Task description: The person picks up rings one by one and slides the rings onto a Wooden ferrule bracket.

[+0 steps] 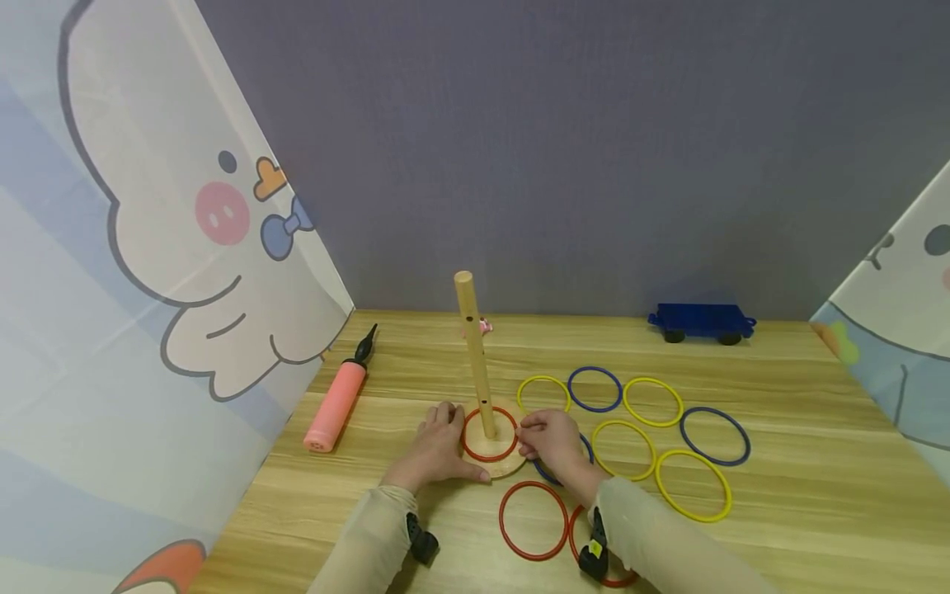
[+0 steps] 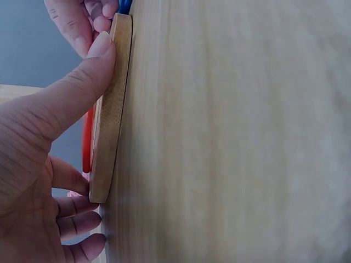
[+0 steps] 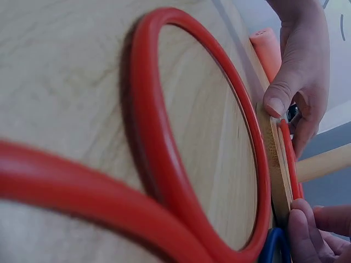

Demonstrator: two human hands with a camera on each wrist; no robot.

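Observation:
A wooden ring-toss stand, a round base with an upright peg, stands on the table. One red ring lies around the peg, down on the base. My left hand holds the base from its left side, thumb on the near rim and fingers at the far left edge. At the right side of the base, my right hand pinches the red ring between thumb and fingers. Under that hand a blue ring is partly hidden. Nearby lies another red ring.
A further red ring is partly covered by the right forearm. Several yellow rings and blue rings lie to the right. A pink hand pump is at the left, a blue toy wagon at the back right.

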